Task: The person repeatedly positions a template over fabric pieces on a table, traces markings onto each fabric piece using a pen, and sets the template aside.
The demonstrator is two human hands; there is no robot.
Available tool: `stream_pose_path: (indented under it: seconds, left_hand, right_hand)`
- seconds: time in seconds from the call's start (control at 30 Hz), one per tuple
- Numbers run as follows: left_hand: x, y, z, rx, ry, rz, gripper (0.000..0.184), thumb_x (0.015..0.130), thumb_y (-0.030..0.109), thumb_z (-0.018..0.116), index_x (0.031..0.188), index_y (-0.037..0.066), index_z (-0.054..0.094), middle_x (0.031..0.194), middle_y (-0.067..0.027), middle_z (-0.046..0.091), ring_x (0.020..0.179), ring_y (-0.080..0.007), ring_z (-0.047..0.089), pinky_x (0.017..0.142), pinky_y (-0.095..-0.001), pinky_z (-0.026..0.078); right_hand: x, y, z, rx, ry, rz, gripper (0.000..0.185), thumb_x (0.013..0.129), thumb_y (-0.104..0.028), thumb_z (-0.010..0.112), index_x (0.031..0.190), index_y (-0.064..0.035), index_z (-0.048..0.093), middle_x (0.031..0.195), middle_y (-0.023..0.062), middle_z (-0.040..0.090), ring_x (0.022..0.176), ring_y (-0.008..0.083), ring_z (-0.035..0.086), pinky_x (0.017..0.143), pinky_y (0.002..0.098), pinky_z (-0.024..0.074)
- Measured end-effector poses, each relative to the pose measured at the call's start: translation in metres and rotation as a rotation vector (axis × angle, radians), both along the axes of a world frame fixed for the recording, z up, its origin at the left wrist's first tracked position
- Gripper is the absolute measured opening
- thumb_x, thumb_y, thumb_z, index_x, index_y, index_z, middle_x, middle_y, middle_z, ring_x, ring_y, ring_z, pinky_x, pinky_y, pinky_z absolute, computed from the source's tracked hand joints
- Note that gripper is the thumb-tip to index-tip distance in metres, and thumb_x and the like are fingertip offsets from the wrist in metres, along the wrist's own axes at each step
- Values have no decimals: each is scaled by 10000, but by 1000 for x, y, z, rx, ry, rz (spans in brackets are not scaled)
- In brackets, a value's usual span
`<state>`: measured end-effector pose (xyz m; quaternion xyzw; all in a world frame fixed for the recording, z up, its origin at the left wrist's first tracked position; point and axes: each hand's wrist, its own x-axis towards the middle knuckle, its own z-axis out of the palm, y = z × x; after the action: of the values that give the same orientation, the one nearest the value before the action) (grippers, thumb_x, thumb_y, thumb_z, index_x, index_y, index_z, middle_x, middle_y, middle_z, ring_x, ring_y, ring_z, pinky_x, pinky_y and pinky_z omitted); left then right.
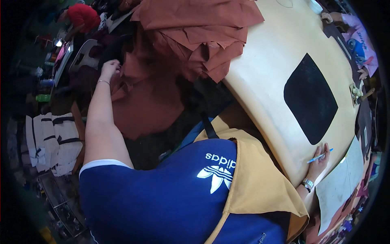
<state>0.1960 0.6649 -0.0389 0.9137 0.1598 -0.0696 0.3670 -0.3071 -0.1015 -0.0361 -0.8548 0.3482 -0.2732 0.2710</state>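
Observation:
At the upper left my left hand (110,68) is closed, with its fingers at the edge of a reddish-brown leather-like sheet (146,105) that hangs beside the table. The exact grip is too small to see. A pile of the same folded material (199,36) lies over the table's far corner. My right hand (318,163) rests on the pale table (260,77) at the right, a blue pen (321,155) held between its fingers. Just beyond that hand lies a flat black piece with rounded sides (310,99).
A grey-white sheet (339,187) overhangs the table near my right wrist. Along the far edge lie a brush-like tool (361,95) and dark strips. One person (359,42) stands across the table; another, in red (83,18), is at upper left. Bundled white pieces (55,140) are stacked at left.

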Motion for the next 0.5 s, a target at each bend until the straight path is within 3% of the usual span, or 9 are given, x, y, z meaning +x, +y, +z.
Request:
stream_pose_path:
  seconds: [0.1,0.2,0.23,0.33,0.43,0.5]
  left_hand:
    - [17,-9,-4,691,-486,48,518,947,468,530,1303,94,565,1232,-158,604,1132,-290,590,952,-407,470]
    - [-13,-56,-3,543,-571,-2,566,951,513,488,1366,127,501,1385,-159,487,1254,-353,482,1017,-437,410]
    - [-21,-67,-8,557,-551,-21,567,942,528,500,1372,158,501,1402,-122,482,1245,-334,497,1005,-431,421]
    - [-57,-103,-17,1096,-531,-121,674,869,534,609,1415,173,447,1346,-115,544,1205,-328,541,991,-432,437]
    - [-53,-95,0,654,-56,-265,568,859,362,657,1372,179,496,1208,-129,637,1115,-343,603,949,-426,473]
    - [-24,-69,-14,665,-51,-213,494,851,245,636,1331,182,533,1131,-143,665,1073,-350,624,924,-424,490]
  right_hand:
    - [-1,0,0,-9,12,1,394,938,-168,637,1274,17,550,1298,147,583,1205,220,537,1038,336,404]
    - [1,2,3,-51,54,-11,388,937,-165,637,1267,21,551,1299,149,583,1212,227,538,1045,339,403]
    - [1,3,4,-75,75,-19,386,937,-164,636,1264,22,551,1299,149,583,1215,230,539,1047,340,402]
    - [0,0,0,-24,27,-9,384,924,-166,638,1255,16,567,1320,151,574,1237,256,529,1061,367,387]
    - [-1,0,-2,-14,4,-15,389,922,-165,640,1256,20,564,1317,152,575,1234,255,530,1059,371,393]
    - [-1,-1,-1,-12,2,-7,388,920,-160,641,1259,11,564,1312,151,578,1232,258,532,1056,373,396]
